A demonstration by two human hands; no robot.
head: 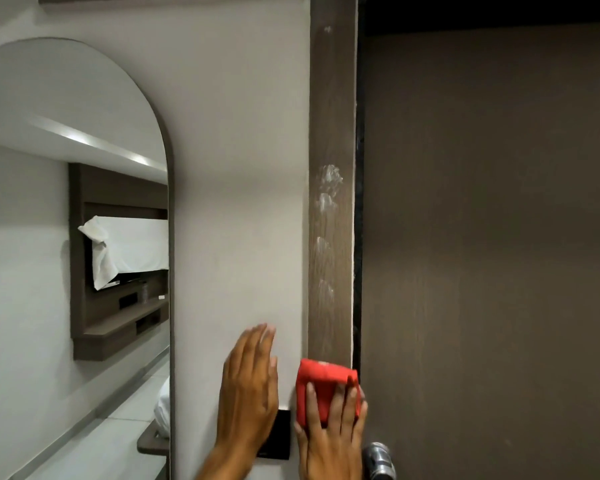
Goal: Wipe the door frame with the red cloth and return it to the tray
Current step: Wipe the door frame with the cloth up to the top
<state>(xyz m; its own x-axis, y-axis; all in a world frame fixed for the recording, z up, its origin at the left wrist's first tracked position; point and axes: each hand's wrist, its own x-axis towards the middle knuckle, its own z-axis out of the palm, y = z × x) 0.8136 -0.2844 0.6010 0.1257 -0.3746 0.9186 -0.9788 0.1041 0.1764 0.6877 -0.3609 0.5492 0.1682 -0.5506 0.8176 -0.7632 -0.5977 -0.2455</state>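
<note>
A brown wooden door frame [331, 133] runs vertically up the middle of the view, with white smears on its face at mid height. My right hand [331, 434] presses a folded red cloth [317, 386] flat against the lower part of the frame. My left hand [248, 386] lies flat and spread against the white wall just left of the frame, holding nothing. No tray is in view.
The dark brown door [492, 237] fills the right side, with a metal door handle [378, 460] beside my right wrist. A black wall switch [279, 434] sits under my left hand. An arched mirror [73, 237] hangs on the wall [236, 168] at the left.
</note>
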